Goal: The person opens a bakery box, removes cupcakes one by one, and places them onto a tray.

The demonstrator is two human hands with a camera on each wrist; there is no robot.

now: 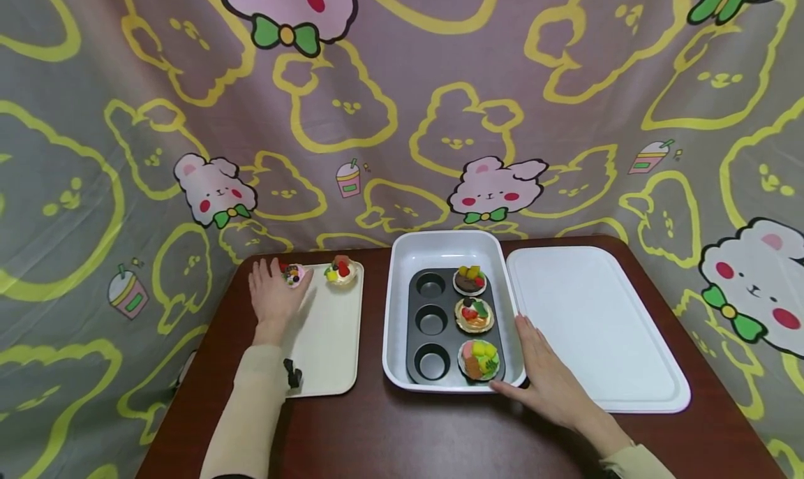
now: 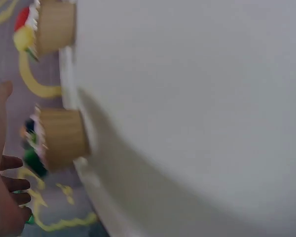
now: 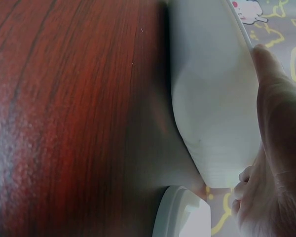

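Note:
My left hand [image 1: 276, 294] is over the back left of a cream tray [image 1: 326, 346], thumb and fingers spread about a cupcake [image 1: 292, 275]. In the left wrist view, this cupcake [image 2: 64, 138] stands on the tray with a gap between it and the fingers [image 2: 20, 184]. Beside it on the tray is a second fruit-topped cupcake [image 1: 340, 273]. My right hand [image 1: 553, 381] rests at the front right corner of a white tub [image 1: 392, 311], its fingers straight along the side and the thumb at the front rim. Inside lies a dark muffin pan [image 1: 416, 353].
The pan's right column holds a chocolate-topped cupcake [image 1: 470, 283], a berry-topped one [image 1: 474, 316] and one with yellow and green pieces [image 1: 479, 360]. Its left column has three bare cups. A white tray [image 1: 578, 311] lies right of the tub. A patterned cloth [image 1: 402, 116] hangs behind the table.

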